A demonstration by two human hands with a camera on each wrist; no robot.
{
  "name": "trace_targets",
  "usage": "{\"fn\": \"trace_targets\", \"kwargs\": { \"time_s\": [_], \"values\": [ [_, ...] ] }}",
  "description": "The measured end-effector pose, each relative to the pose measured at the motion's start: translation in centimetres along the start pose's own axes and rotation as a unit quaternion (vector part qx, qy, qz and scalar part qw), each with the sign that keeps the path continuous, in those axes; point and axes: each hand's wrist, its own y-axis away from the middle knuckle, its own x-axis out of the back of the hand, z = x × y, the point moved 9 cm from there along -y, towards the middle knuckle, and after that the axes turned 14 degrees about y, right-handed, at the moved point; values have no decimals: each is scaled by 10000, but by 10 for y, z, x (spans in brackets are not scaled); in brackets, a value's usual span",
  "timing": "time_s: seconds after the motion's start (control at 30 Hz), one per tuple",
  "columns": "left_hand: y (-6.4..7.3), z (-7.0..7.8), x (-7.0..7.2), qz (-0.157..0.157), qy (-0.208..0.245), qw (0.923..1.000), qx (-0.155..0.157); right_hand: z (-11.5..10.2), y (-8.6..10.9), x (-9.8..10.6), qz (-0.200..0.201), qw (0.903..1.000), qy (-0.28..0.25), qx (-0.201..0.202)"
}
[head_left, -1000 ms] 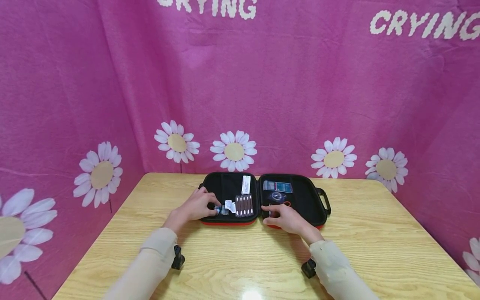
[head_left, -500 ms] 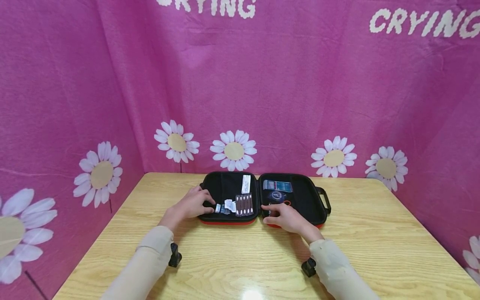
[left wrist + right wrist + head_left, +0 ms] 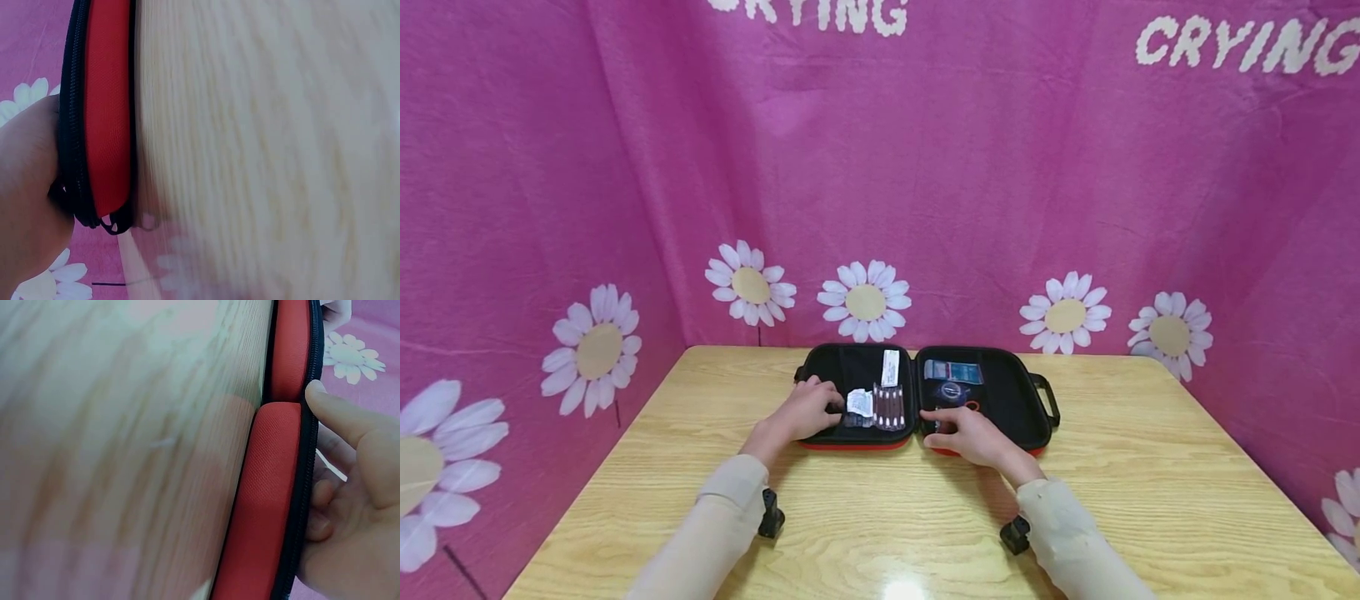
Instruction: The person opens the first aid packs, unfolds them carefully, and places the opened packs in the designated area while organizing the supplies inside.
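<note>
An unfolded black-lined case (image 3: 917, 358) with a red shell lies on the table. My left hand (image 3: 808, 410) reaches over the front rim into its left half, fingers bent down beside small dark packets (image 3: 859, 422); the fingertips are partly hidden, and I cannot tell whether they pinch one. A white packet (image 3: 860, 402), a pack of cotton swabs (image 3: 889, 407) and a white printed strip (image 3: 891, 367) lie alongside. My right hand (image 3: 970, 437) rests at the right half's front rim by the hinge. In the right wrist view, its thumb (image 3: 337, 412) lies against the zipper edge.
The case's right half holds a blue-green packet (image 3: 953, 372), a round dark item (image 3: 953, 392) and a red ring (image 3: 973, 406). A carry handle (image 3: 1047, 402) sticks out on the right. A pink flowered cloth (image 3: 962, 208) hangs behind the wooden table (image 3: 880, 517).
My left hand drew back left from the small packets, then moved right over them again. The white packet now sits slightly higher and flatter. My right hand has stayed put.
</note>
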Motion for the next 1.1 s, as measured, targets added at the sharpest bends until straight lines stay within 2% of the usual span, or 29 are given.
{"fn": "trace_targets", "kwargs": {
  "time_s": [0.27, 0.53, 0.8, 0.93, 1.1],
  "values": [
    [1, -5, 4, 145, 62, 9996, 240, -1, 1, 3, 26, 10000, -9, 65],
    [-4, 5, -2, 139, -94, 9998, 113, 1, 1, 0, -10, 10000, -39, -27],
    [-5, 1, -2, 282, -304, 9980, 481, -1, 1, 1, 14, 10000, -40, 9],
    [-4, -2, 3, 314, -282, 9978, 506, -1, 1, -1, -32, 10000, -85, 4],
    [0, -8, 18, 438, 108, 9977, 499, 0, 0, -1, -31, 9999, -103, 36]
  ]
}}
